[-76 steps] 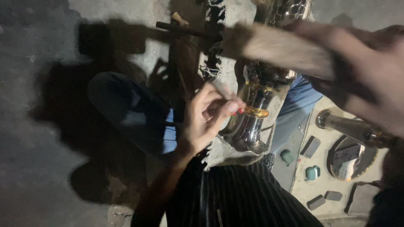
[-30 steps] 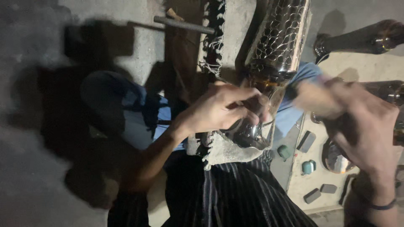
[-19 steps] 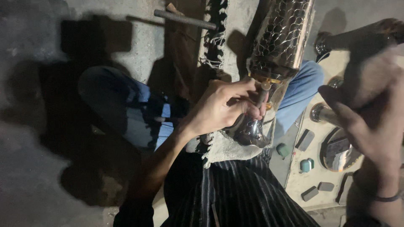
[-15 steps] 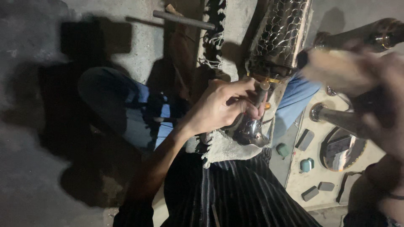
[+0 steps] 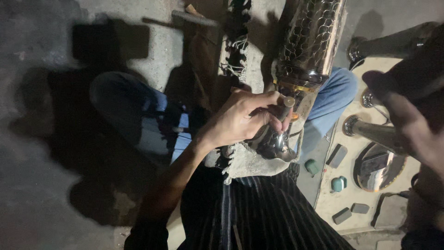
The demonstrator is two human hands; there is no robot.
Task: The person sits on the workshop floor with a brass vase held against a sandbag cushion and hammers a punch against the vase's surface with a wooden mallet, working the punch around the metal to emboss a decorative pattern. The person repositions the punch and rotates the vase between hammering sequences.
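A person's left hand clamps a thin punch against the engraved metal vessel lying across the lap, scale pattern covering the upper body, its lower part plain, while the blurred right hand hovers beside it, grip unclear.

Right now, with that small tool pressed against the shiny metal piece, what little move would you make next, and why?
Probably bring the raised right hand down toward the punch-like tool. The left hand holds it tip-down on the polished neck of the scale-patterned metal vessel, which lies on a fringed cloth. The right hand is blurred, so what it grips cannot be told.
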